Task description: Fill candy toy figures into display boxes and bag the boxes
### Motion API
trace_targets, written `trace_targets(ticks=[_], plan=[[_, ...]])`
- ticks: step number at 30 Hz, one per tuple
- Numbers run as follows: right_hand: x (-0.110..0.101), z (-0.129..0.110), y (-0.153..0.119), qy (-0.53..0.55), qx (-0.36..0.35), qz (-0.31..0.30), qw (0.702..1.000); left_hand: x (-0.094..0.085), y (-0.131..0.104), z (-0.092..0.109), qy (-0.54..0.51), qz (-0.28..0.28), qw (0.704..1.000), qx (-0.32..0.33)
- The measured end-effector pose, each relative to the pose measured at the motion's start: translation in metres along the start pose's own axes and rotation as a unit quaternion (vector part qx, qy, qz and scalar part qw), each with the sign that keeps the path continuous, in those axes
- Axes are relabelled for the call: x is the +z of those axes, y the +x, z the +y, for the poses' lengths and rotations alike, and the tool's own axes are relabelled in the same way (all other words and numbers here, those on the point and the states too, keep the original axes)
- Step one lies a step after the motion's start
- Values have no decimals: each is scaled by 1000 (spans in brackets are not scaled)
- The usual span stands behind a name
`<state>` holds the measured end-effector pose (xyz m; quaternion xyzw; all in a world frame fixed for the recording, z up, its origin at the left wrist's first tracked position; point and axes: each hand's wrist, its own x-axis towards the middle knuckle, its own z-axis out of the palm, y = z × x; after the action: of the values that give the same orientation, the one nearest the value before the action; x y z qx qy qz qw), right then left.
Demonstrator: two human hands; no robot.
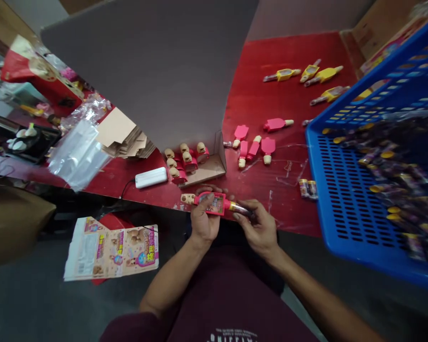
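Note:
Over the table's front edge, my left hand (204,223) is closed around a pink toy (219,203) with a clear window and a beige animal-like head. My right hand (259,225) grips a dark tube (239,208) with a yellow end. That yellow end meets the toy's right side; whether it is fixed there I cannot tell. Just beyond my hands, a shallow cardboard box (214,172) holds several pink toys with beige heads. More pink toys (254,148) lie to its right. Two short tubes (308,189) rest beside the basket.
A blue basket (319,190) with many dark tubes stands at the right. Yellow toys (285,74) lie farther back on the red table (257,95). To the left are a white power bank (150,177), cardboard pieces (119,128), clear bags (79,154) and, lower down, printed packaging (114,249).

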<state>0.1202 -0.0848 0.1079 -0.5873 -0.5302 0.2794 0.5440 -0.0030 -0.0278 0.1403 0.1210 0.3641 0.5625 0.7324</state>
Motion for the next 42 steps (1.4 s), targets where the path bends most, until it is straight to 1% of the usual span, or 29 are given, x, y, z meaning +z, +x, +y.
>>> trace_targets(ticks=[2, 5, 8, 11, 13, 15, 16, 18, 19, 21, 22, 23, 24, 25, 26, 27, 28, 29, 30, 31, 32, 34, 35, 36, 37, 38, 40, 41, 42], plan=[[-3, 1, -2, -27, -29, 7, 999, 1, -3, 0, 10, -1, 1000, -2], [-12, 3, -2, -56, -55, 2, 997, 3, -4, -1, 26, -5, 999, -27], [-20, 5, 0, -47, -69, -20, 996, 5, -3, -3, 38, -20, 998, -55], [-23, 6, 0, -29, -71, -32, 997, 7, -3, -5, 47, -28, 996, -71], [-22, 5, -3, -33, -47, -16, 998, 9, -4, -7, 49, -24, 996, -65], [-19, 2, -6, -30, -4, 4, 1000, 9, -5, -9, 49, -21, 997, -49], [-18, -1, -7, -16, 32, 2, 999, 9, -5, -9, 51, -24, 997, -45], [-18, -6, -6, 55, 139, -32, 988, 7, -5, -9, 61, -36, 997, -41], [-19, -8, -4, 107, 207, -61, 970, 6, -5, -9, 68, -45, 996, -39], [-22, -13, 1, 211, 340, -139, 906, 5, -4, -7, 87, -66, 993, -35], [-24, -14, 3, 245, 387, -180, 871, 5, -2, -5, 97, -79, 991, -38], [-26, -15, 5, 257, 412, -215, 847, 5, -1, -4, 107, -93, 989, -48], [-27, -15, 6, 243, 412, -234, 847, 5, 1, -3, 114, -105, 986, -63], [-27, -15, 5, 207, 385, -228, 870, 6, 3, -1, 117, -113, 984, -76], [-27, -14, 4, 157, 335, -197, 908, 7, 5, 0, 119, -116, 983, -84], [-26, -13, 2, 103, 270, -148, 946, 8, 6, 0, 119, -114, 983, -85], [-25, -13, -1, 56, 206, -96, 972, 9, 7, 1, 119, -110, 984, -81], [-23, -13, -4, 29, 160, -58, 985, 10, 8, 1, 120, -108, 984, -76], [-22, -13, -7, 28, 145, -43, 988, 10, 8, 2, 123, -111, 983, -77], [-20, -14, -10, 55, 162, -49, 984, 9, 8, 2, 126, -119, 981, -83], [-18, -15, -13, 100, 204, -71, 971, 8, 8, 3, 129, -130, 979, -94], [-15, -18, -18, 210, 310, -131, 918, 4, 9, 5, 132, -150, 973, -115], [-14, -18, -19, 251, 348, -165, 888, 1, 10, 6, 133, -155, 971, -123], [-13, -18, -20, 266, 364, -197, 871, -2, 11, 7, 133, -158, 970, -131], [-12, -16, -20, 248, 356, -218, 874, -6, 12, 8, 136, -160, 968, -138], [-11, -14, -18, 200, 325, -220, 898, -9, 13, 8, 144, -164, 965, -144], [-10, -8, -14, 66, 217, -176, 958, -16, 14, 9, 176, -178, 956, -155], [-10, -5, -10, 15, 162, -157, 974, -19, 14, 8, 198, -188, 948, -163], [-10, -3, -6, -11, 120, -156, 980, -22, 14, 8, 220, -200, 940, -170]])
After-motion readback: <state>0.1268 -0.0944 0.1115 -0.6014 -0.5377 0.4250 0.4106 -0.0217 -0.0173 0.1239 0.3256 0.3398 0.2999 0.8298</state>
